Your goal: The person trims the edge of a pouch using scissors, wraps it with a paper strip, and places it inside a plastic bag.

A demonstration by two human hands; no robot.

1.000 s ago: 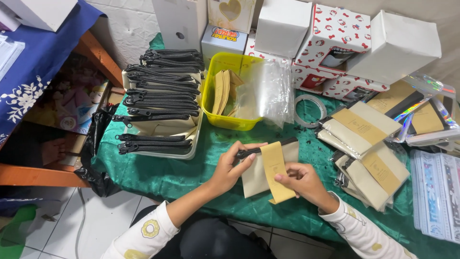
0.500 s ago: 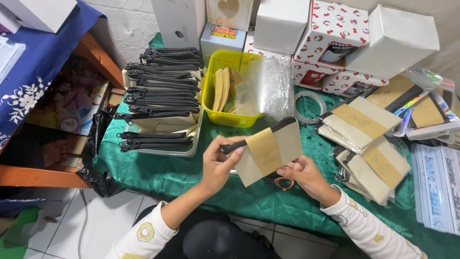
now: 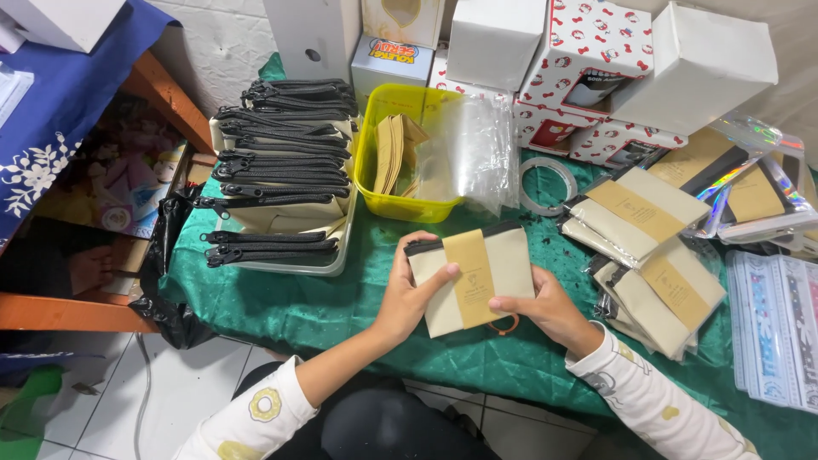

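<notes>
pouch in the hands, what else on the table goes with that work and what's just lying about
In use:
cream pouch with tan paper band, held by left hand and right hand
stacked zip pouches
banded pouches
yellow tub of paper bands

Lying about:
tape roll
patterned boxes
blue cloth

Brightness: even, soft daylight-like light across the counter (image 3: 281,307); nothing blown out.
Shadows: faint under the hands; deep shade beneath the wooden table (image 3: 51,311) at left.
Glare: rainbow sheen on the shiny packets (image 3: 750,166); pale reflections on the clear plastic bag (image 3: 477,153).
Sharpness: crisp centre, no motion blur.
Edges: slight wide-angle stretch toward the corners.
</notes>
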